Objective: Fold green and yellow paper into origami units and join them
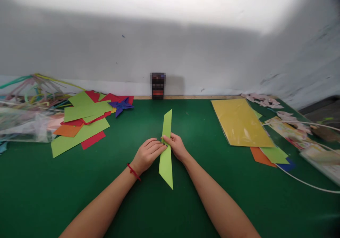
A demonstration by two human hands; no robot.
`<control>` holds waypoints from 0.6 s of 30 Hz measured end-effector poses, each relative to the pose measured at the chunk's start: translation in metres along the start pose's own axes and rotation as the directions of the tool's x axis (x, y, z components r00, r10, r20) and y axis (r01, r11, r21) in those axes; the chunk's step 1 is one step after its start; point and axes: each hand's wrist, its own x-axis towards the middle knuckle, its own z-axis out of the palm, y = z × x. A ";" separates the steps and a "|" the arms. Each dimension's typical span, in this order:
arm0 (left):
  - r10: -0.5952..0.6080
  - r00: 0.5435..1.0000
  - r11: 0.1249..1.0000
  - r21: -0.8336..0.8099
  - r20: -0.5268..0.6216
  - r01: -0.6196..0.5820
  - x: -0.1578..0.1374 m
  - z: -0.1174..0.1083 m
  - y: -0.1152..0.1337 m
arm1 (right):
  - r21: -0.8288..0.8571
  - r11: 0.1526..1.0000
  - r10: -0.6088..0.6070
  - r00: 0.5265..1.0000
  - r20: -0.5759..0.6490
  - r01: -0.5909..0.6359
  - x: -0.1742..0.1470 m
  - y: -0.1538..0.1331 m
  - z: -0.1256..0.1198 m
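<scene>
A folded strip of light green paper (166, 162) stands lengthwise in front of me, both of its ends cut or folded to a slant. My left hand (148, 153), with a red cord bracelet (133, 171) at the wrist, presses its fingertips on the strip's left side near the middle. From the right, my right hand (176, 146) pinches the same strip, thumb on top and the other fingers behind its edge. The part of the strip under the fingertips is hidden.
Green, red and orange paper sheets (79, 135) lie in a heap at the left, beside a purple folded star (122, 106). Yellow paper in a clear sleeve (240, 123) is on the right. A dark pixelated object (158, 85) stands against the wall behind the green table (127, 209).
</scene>
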 end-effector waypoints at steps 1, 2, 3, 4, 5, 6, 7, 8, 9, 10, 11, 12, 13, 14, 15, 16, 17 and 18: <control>-0.027 1.000 1.000 -0.012 0.000 0.027 0.001 0.000 0.001 | -0.008 1.000 -0.015 1.000 -0.007 0.015 0.000 0.000 0.001; -0.070 0.998 0.997 -0.042 -0.004 0.070 0.002 0.001 0.002 | -0.017 1.000 -0.026 1.000 -0.007 0.026 -0.001 -0.001 0.001; -0.128 0.992 0.988 -0.089 -0.010 0.126 0.004 0.002 0.002 | -0.028 0.999 -0.032 0.999 0.000 0.032 -0.001 -0.002 0.002; -0.198 0.980 0.970 -0.148 -0.018 0.193 0.007 0.004 0.003 | -0.041 0.999 -0.035 0.999 0.014 0.035 -0.001 -0.002 0.002; -0.277 0.961 0.941 -0.210 -0.030 0.264 0.010 0.006 0.003 | -0.054 0.998 -0.034 0.999 0.033 0.036 0.000 -0.003 0.003; -0.355 0.934 0.905 -0.269 -0.047 0.330 0.013 0.008 0.003 | -0.067 0.997 -0.034 0.998 0.051 0.037 0.001 -0.003 0.003; -0.426 0.902 0.866 -0.319 -0.067 0.385 0.015 0.011 0.003 | -0.077 0.996 -0.034 0.997 0.066 0.039 0.002 -0.003 0.002; -0.483 0.871 0.833 -0.355 -0.088 0.425 0.017 0.013 0.003 | -0.085 0.996 -0.035 0.997 0.076 0.041 0.003 -0.003 0.002; -0.522 0.846 0.810 -0.375 -0.108 0.451 0.019 0.015 0.002 | -0.090 0.995 -0.037 0.996 0.080 0.044 0.004 -0.003 0.002; -0.535 0.836 0.803 -0.379 -0.120 0.459 0.019 0.016 0.001 | -0.092 0.995 -0.038 0.996 0.080 0.045 0.005 -0.003 0.001; -0.521 0.844 0.815 -0.366 -0.125 0.449 0.018 0.017 -0.001 | -0.092 0.995 -0.038 0.996 0.078 0.045 0.006 -0.003 0.001; -0.487 0.865 0.840 -0.336 -0.121 0.425 0.017 0.017 -0.003 | -0.088 0.995 -0.039 0.997 0.071 0.045 0.007 -0.002 0.000; -0.434 0.894 0.874 -0.292 -0.111 0.388 0.014 0.016 -0.006 | -0.081 0.996 -0.039 0.997 0.062 0.044 0.007 -0.002 0.000; -0.373 0.923 0.909 -0.238 -0.098 0.342 0.011 0.015 -0.008 | -0.071 0.997 -0.038 0.998 0.049 0.042 0.008 -0.001 0.000; -0.314 0.945 0.937 -0.187 -0.088 0.294 0.009 0.014 -0.010 | -0.061 0.997 -0.037 0.999 0.038 0.039 0.008 -0.001 -0.001; -0.268 0.960 0.956 -0.146 -0.084 0.254 0.006 0.013 -0.012 | -0.052 0.998 -0.034 0.999 0.031 0.036 0.008 -0.001 -0.001; -0.237 0.968 0.967 -0.118 -0.086 0.226 0.004 0.012 -0.012 | -0.045 0.998 -0.031 0.999 0.028 0.032 0.007 -0.002 -0.001; -0.219 0.971 0.972 -0.106 -0.092 0.209 0.003 0.011 -0.012 | -0.041 0.999 -0.029 0.999 0.029 0.030 0.007 -0.002 -0.001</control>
